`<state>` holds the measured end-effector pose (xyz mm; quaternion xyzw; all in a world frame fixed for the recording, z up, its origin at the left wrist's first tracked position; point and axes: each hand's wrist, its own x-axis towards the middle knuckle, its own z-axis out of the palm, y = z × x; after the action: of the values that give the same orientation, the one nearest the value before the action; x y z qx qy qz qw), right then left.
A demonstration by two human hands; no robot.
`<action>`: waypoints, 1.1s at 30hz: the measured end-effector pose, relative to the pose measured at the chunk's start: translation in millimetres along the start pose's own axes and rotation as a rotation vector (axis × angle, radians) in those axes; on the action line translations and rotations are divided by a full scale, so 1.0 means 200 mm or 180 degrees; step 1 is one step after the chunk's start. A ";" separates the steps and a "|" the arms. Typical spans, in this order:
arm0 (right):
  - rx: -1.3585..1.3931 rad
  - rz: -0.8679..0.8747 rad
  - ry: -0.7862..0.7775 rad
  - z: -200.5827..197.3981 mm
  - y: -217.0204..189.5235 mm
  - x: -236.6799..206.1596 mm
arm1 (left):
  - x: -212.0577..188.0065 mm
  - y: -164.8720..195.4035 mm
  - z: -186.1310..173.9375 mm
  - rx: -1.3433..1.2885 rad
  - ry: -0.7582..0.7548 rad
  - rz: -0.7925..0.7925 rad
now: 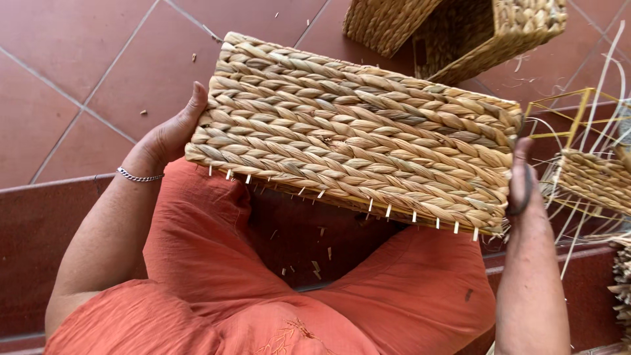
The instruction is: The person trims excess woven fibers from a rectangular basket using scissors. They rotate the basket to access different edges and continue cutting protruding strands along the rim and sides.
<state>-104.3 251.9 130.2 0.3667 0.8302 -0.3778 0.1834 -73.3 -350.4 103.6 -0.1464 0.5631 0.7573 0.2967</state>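
Orange cloth covers the person's lap at the bottom of the view, stretched over both knees, with a dark red step showing between and beside them. Above the lap, both hands hold a woven basket of braided straw-coloured fibre, tilted so one broad side faces the camera and its long axis slopes down to the right. Short pale stake ends poke out in a row along the lower edge. At the basket's left end, the left hand lies flat against the weave, thumb up along the corner, and a silver bracelet circles that wrist. At the right end, the right hand presses against the basket's side with a dark scissor loop hooked over the fingers; how the fingers curl behind the weave cannot be told. So the two hands are well apart, clamping the basket between them. Beyond it, on the red tiled floor, a second basket lies on its side. To the right stands a yellow wire frame with a partly woven piece and loose pale strands. Small fibre scraps dot the step.
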 end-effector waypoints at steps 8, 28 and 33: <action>0.1211 -0.1148 -0.0665 -0.07 -0.10 -0.13 | -0.10 0.13 0.10 0.0163 0.0626 0.0206; 0.1937 -0.3959 -0.0306 -0.09 -0.40 -0.64 | -0.24 0.27 0.17 -0.0967 -0.0313 0.2075; 0.1707 -0.3944 -0.0211 -0.21 -0.67 -0.56 | -0.16 0.42 0.06 -0.1207 -0.0265 0.2396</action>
<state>-131.4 171.6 287.1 -0.1561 0.7585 -0.6172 -0.1391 -98.6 -363.9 190.2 0.0482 0.4155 0.9082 -0.0103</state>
